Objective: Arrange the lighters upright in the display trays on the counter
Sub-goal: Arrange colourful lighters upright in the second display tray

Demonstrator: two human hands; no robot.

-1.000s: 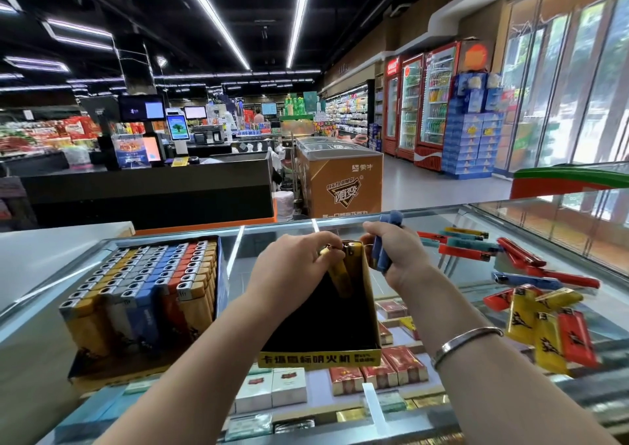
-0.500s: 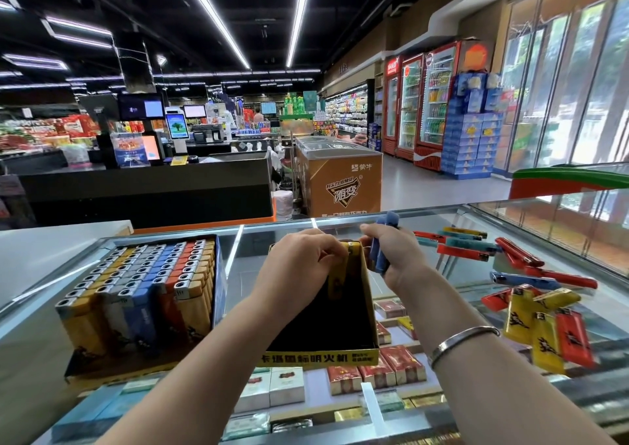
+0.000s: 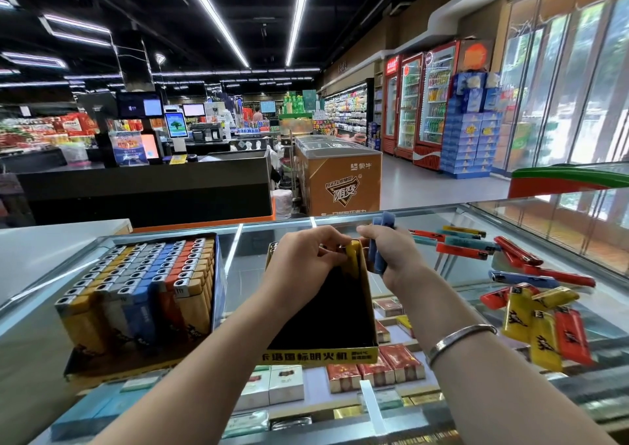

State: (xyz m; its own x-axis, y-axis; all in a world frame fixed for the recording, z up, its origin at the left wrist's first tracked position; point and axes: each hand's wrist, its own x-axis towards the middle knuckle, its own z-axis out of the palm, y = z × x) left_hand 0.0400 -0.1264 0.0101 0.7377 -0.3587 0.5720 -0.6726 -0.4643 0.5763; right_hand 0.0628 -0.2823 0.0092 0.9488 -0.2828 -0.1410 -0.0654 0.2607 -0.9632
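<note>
The left hand (image 3: 306,257) pinches 1 yellow lighter (image 3: 352,261), its long axis upright, at the far right corner of the near-empty display tray (image 3: 320,356). The right hand (image 3: 388,254), just beside it, grips blue lighters (image 3: 379,240) upright. Loose lighters (image 3: 531,312) lie flat on the glass surface (image 3: 425,220), right.

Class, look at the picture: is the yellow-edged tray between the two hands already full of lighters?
No. The yellow-edged tray shows a mostly bare black floor, with only the yellow lighter the left hand holds at its far end.
</note>
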